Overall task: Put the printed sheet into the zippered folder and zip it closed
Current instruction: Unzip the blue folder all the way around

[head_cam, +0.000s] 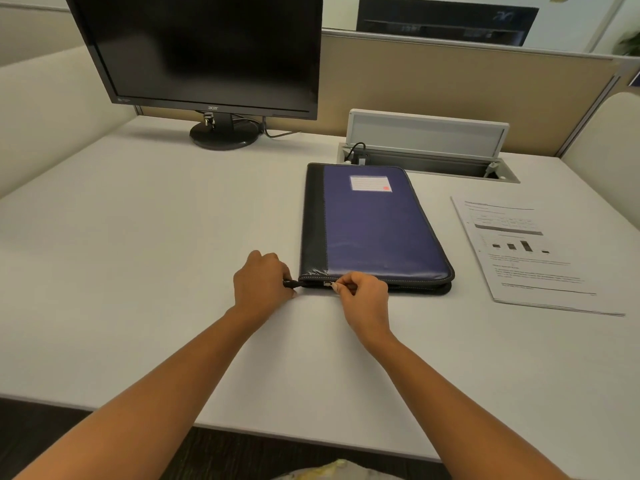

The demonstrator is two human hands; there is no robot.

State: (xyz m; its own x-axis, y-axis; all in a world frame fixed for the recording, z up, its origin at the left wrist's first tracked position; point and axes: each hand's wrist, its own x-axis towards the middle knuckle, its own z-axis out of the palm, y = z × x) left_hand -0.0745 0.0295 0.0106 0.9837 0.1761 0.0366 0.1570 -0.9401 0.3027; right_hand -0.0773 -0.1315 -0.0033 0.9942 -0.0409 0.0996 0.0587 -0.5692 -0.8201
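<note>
Head view: my left hand curls around the black tab at the folder's near corner. My right hand pinches the zip pull just beside it. The sheet lies flat on the desk, well right of my right hand.

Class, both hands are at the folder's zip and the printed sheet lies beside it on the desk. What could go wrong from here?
1. The right hand pinches only the small zipper pull and might slip, though the left hand holds the zip tail.
2. The folder abuts the open cable hatch; zipping round could snag a cable.
3. The loose printed sheet could get brushed aside.
</note>
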